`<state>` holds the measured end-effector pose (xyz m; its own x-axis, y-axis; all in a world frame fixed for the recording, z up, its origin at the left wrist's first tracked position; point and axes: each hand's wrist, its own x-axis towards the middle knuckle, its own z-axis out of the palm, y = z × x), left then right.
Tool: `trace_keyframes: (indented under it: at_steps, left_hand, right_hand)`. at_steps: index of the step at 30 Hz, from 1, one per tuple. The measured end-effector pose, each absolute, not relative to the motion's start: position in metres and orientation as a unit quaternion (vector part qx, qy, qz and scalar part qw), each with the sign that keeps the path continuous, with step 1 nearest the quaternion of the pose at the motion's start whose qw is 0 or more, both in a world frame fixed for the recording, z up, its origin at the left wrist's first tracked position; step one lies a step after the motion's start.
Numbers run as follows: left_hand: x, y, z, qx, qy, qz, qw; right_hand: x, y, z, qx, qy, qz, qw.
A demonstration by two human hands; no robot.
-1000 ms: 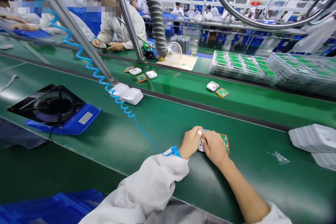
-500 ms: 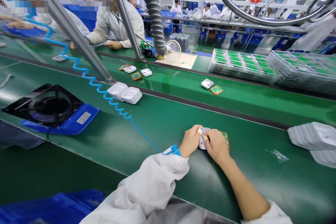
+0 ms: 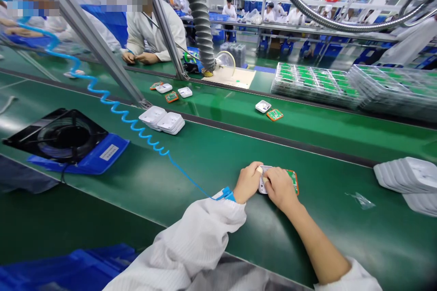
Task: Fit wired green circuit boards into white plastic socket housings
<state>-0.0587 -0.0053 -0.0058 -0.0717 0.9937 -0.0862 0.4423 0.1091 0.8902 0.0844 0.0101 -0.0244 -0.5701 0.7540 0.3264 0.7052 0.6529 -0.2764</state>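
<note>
A small white plastic housing [image 3: 262, 187] with dark marks inside lies low over the green bench, partly hidden by both hands. My left hand [image 3: 247, 183] grips its left edge, the thumb pressed on top; a pale cover is on the thumb tip. My right hand [image 3: 280, 186] is curled over the housing's right part, fingers closed on it; the fingertips' exact contact is hidden. Just beyond the right hand, partly covered by it, is a green circuit board with an orange edge [image 3: 295, 182]. A blue wrist strap [image 3: 226, 194] with a coiled cord circles my left wrist.
Stacked white housings stand left [image 3: 170, 122] and right [image 3: 409, 176]. A clear plastic scrap [image 3: 362, 200] lies near the right stack. A black fan [image 3: 68, 136] sits left. The belt carries a white housing [image 3: 263, 106] and orange-edged board [image 3: 275, 114]. Co-workers sit opposite.
The housings and boards on the far belt have shifted left. A co-worker's hands opposite have come together. My hands stay almost in place, with the right fingers slightly moved over the housing.
</note>
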Motion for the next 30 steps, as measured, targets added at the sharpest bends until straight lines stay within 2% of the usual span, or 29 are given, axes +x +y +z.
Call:
trace_keyframes:
  at_steps: [5,10,30]
  left_hand:
    - [-0.056,-0.007,-0.007,0.573,0.644,0.346,0.371]
    - [-0.061,-0.004,-0.008,0.573,0.623,0.376,0.376]
    - [-0.075,0.003,-0.001,0.609,0.592,0.391,0.354]
  right_hand:
    - [0.082,0.01,-0.023,-0.418,-0.887,0.05,0.191]
    - [0.088,0.009,-0.019,-0.415,-0.878,0.071,0.228]
    - [0.089,0.004,-0.022,-0.413,-0.882,-0.04,0.224]
